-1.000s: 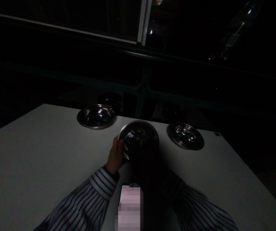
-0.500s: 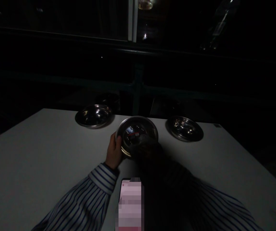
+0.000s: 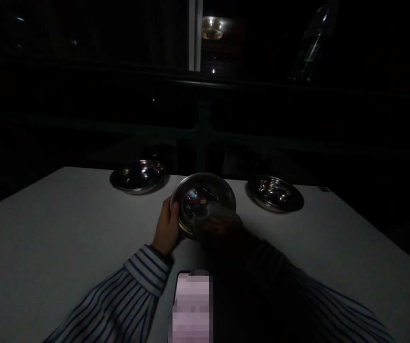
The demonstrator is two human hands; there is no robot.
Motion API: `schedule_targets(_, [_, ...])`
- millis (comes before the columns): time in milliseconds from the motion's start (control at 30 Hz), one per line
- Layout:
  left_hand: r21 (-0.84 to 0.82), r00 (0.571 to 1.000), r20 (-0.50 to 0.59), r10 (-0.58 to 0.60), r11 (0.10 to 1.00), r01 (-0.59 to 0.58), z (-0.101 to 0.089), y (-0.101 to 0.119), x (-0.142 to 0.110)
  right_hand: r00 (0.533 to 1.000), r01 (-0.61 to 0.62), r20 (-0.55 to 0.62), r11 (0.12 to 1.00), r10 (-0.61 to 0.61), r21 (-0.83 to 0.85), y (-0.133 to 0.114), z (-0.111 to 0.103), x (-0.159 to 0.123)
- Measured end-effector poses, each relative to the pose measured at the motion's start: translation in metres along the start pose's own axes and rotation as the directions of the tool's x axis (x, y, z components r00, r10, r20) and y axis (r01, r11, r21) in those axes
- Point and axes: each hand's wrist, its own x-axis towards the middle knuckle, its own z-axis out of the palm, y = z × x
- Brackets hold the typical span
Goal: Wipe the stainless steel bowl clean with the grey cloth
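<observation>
A shiny metal bowl [image 3: 214,186], tilted toward me, is held at the middle of the table's far side. My left hand [image 3: 166,226] is closed on the bowl's left rim, thumb on top. Inside the bowl shows a label [image 3: 198,202] with a red stripe. In deep shadow, my right hand [image 3: 228,227] reaches over the bowl's lower right. It is closed on what looks like a thin grey cloth [image 3: 205,215], pressed against the bowl's inside. The right fingers are mostly hidden by the dark.
On the white table [image 3: 94,247], one metal bowl [image 3: 137,177] stands at the far left and another metal bowl [image 3: 274,193] at the far right. A lit phone [image 3: 194,305] lies in front of me, its screen blurred. Behind the table is a dark window with a bottle [image 3: 312,50].
The right hand and the grey cloth have shifted slightly within the bowl. My left hand keeps its hold on the rim. The whole view has tilted up a little.
</observation>
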Motion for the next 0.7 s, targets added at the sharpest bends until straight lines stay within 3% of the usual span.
schedule_targets(100, [-0.061, 0.999, 0.037, -0.008, 0.998, 0.010, 0.003, 0.002, -0.001, 0.998, 0.054, 0.026, 0.998, -0.053, -0.013, 0.006, -0.005, -0.004])
schedule_targets(233, [-0.068, 0.996, 0.092, -0.015, 0.997, 0.021, 0.002, 0.005, -0.002, 0.999, 0.038, 0.029, 0.999, -0.038, -0.023, -0.013, 0.001, 0.022])
schedule_targets(333, [-0.029, 0.998, 0.066, -0.014, 0.999, 0.016, -0.002, 0.005, 0.000, 1.000, 0.015, 0.024, 0.999, -0.014, -0.031, -0.025, 0.003, 0.035])
schedule_targets(467, [-0.032, 1.000, -0.011, 0.000, 0.999, 0.000, -0.004, 0.002, 0.002, 0.996, 0.067, 0.065, 0.997, -0.066, -0.023, -0.012, -0.009, 0.018])
schedule_targets(567, [-0.081, 1.000, 0.011, -0.019, 0.996, 0.020, -0.003, 0.002, 0.003, 0.993, 0.069, 0.100, 0.997, -0.066, -0.025, -0.002, -0.018, 0.005])
schedule_targets(700, [-0.092, 0.995, 0.073, -0.073, 0.993, 0.080, -0.003, 0.004, 0.002, 0.994, 0.048, 0.104, 0.999, -0.045, -0.026, -0.015, -0.013, 0.022])
